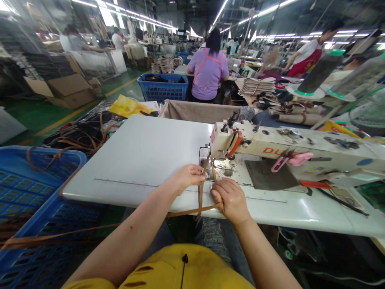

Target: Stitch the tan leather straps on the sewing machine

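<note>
Two strands of narrow brown leather strap [201, 188] rise to the presser foot [211, 159] of a cream industrial sewing machine [270, 140], on the near part of a white counter [135, 156]. From there, a long tail of the strap runs off to the left, passing over a blue plastic crate [36, 188].

The left hand [188, 178] is curled with its fingertips on the strap just in front of the needle area, and the right hand [230, 199] is closed over the strap lower down, pressing near the counter's front edge. Both hands are grasping the strap, close together with a small gap between them.

A faint printed ruler line [129, 184] crosses the counter beneath the left wrist. To the right of the needle lie a dark flat pad [267, 174] and a pair of pink-handled snips [290, 159]. More brown straps lie in a heap [81, 136] beyond the crate, beside a yellow packet [128, 106]. A beige fabric bin [195, 111] stands behind the counter.

Farther off, a co-worker in a lilac shirt [207, 70] sits with their back turned, next to a blue basket [162, 86]. Bundled stacks of leather pieces [257, 86] sit on a bench to that person's right.
</note>
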Demonstrator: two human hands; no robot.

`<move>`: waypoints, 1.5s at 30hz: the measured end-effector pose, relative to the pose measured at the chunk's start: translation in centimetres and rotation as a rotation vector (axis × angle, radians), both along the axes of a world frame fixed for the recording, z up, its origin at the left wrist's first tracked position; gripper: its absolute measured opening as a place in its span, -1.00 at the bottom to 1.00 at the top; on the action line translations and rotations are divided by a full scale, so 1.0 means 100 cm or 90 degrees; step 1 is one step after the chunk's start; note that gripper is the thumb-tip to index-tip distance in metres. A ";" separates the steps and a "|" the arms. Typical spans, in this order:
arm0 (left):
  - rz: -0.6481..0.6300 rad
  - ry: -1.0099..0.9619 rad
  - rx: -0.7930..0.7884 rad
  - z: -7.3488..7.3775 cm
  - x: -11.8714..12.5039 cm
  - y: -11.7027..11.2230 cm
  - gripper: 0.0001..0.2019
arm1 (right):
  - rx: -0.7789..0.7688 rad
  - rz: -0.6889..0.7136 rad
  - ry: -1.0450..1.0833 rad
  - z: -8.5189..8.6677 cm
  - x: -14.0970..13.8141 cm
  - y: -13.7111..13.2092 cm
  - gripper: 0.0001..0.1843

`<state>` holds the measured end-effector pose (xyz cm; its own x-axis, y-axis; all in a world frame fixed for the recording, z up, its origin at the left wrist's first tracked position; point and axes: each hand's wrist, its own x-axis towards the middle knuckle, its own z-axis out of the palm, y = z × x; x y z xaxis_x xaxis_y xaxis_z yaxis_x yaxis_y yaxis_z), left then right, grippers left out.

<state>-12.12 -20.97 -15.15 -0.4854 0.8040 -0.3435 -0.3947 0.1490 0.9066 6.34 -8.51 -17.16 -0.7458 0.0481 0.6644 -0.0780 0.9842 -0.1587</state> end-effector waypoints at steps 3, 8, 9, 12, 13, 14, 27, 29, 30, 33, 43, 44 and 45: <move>-0.025 -0.031 0.015 0.003 0.009 -0.006 -0.42 | -0.001 -0.004 -0.004 -0.001 0.000 0.000 -0.73; -0.021 -0.042 0.023 0.005 0.015 -0.012 -0.33 | -0.001 -0.008 -0.005 -0.002 0.000 0.001 -0.73; -0.020 -0.043 0.023 0.005 0.015 -0.013 -0.32 | -0.002 -0.009 -0.006 -0.002 0.000 0.001 -0.73; -0.021 -0.042 0.022 0.005 0.016 -0.018 -0.32 | -0.006 -0.011 -0.006 -0.003 0.000 0.001 -0.75; -0.022 -0.042 0.021 0.004 0.016 -0.019 -0.33 | -0.006 -0.012 -0.005 -0.003 0.001 0.001 -0.75; -0.020 -0.041 0.020 0.003 0.017 -0.020 -0.33 | -0.005 -0.012 -0.005 -0.003 0.001 0.001 -0.75; -0.019 -0.023 0.005 0.003 0.023 -0.032 -0.34 | -0.012 -0.023 -0.007 -0.006 0.002 0.002 -0.72; -0.021 -0.020 -0.002 0.003 0.024 -0.032 -0.27 | -0.013 -0.021 -0.007 -0.005 0.002 0.001 -0.71; -0.023 -0.018 -0.007 0.003 0.025 -0.032 -0.24 | -0.014 -0.019 -0.008 -0.005 0.002 0.001 -0.71; -0.029 -0.008 -0.018 0.005 0.027 -0.032 -0.15 | -0.017 -0.020 -0.009 -0.005 0.001 0.001 -0.69; -0.052 0.019 -0.043 0.017 0.030 -0.034 -0.06 | -0.014 -0.022 0.005 -0.004 0.002 0.000 -0.68; -0.052 0.021 -0.045 0.016 0.030 -0.034 -0.05 | -0.013 -0.023 0.004 -0.004 0.002 0.000 -0.68; -0.051 0.020 -0.046 0.016 0.030 -0.034 -0.05 | -0.013 -0.024 0.003 -0.004 0.002 0.000 -0.68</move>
<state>-9.09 -24.35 -13.57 -0.4324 0.8142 -0.3874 -0.3498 0.2446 0.9043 6.54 -8.51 -17.54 -0.7397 0.0903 0.6668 -0.0412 0.9830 -0.1788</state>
